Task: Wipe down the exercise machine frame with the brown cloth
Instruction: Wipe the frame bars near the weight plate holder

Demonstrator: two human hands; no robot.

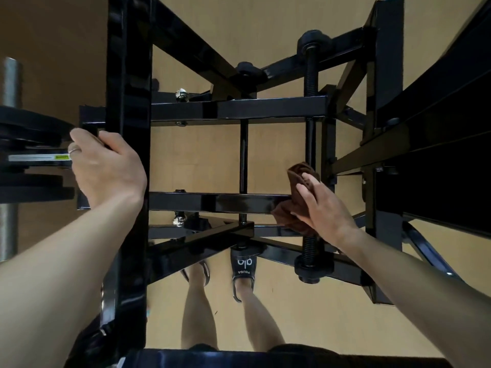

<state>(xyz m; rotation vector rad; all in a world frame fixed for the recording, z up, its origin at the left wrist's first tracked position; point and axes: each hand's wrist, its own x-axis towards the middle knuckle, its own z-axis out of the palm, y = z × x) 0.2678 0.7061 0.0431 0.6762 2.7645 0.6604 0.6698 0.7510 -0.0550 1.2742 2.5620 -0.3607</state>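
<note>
While my right hand [322, 208] presses the brown cloth [293, 208] on the frame's near crossbar [225, 203], loose folds could snag the threaded rod [310, 243] just beside; left hand [106, 168] grips the upright.

Legible markings are few. The black slide sandal [244, 269], at six o'clock below the frame, carries white lettering across its strap, seen inverted: large characters reading roughly "alo", with smaller print beneath, uncertain. At nine o'clock, a white-and-yellow label [39, 157] sits on the weight stack [32, 155]; its print is illegible.
</note>
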